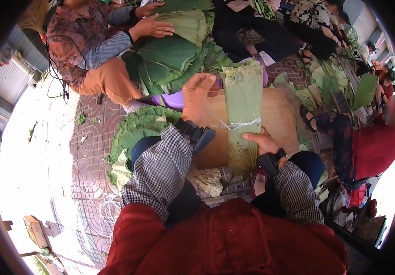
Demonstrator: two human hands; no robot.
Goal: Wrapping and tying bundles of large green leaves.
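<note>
Folded green leaves form an upright bundle (242, 103) with white plastic string (245, 123) round its middle, held over a wooden board (280, 114). My left hand (198, 96) is raised left of the bundle, fingers pinched; a thin strand of the string runs down from it to the bundle, and its grip appears to be on that strand. My right hand (261, 141) grips the bundle just below the string, thumb across its face.
A purple basin (172, 101) sits behind the board. Leaf piles lie at left (131, 123) and right (330, 80). A co-worker's hands (156, 27) touch stacked leaves (170, 59). Other people sit right (373, 146) and ahead. Loose string (101, 206) lies on the paving (87, 160).
</note>
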